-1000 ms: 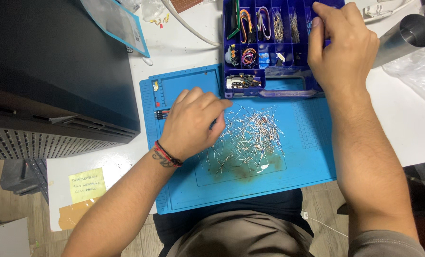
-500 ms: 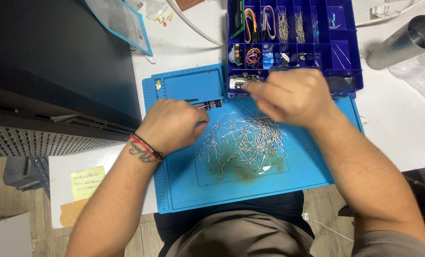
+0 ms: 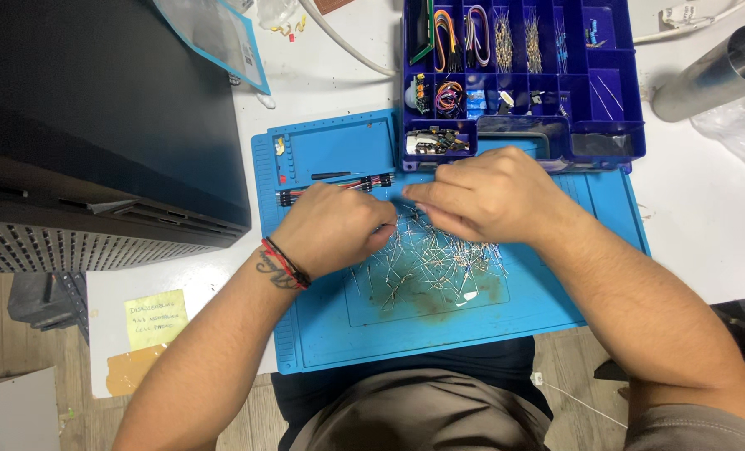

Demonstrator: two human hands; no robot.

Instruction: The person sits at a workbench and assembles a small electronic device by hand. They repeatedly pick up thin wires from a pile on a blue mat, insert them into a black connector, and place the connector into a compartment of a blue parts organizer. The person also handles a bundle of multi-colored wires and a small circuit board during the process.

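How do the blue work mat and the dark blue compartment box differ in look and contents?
The blue work mat is light blue, flat and lies nearest the person; the dark blue compartment box is deeper in colour, walled and sits beyond it, overlapping its far edge. The mat bears a loose pile of thin wire-legged parts under the left hand and right hand; the box holds parts sorted into cells. Both rest on the white table.
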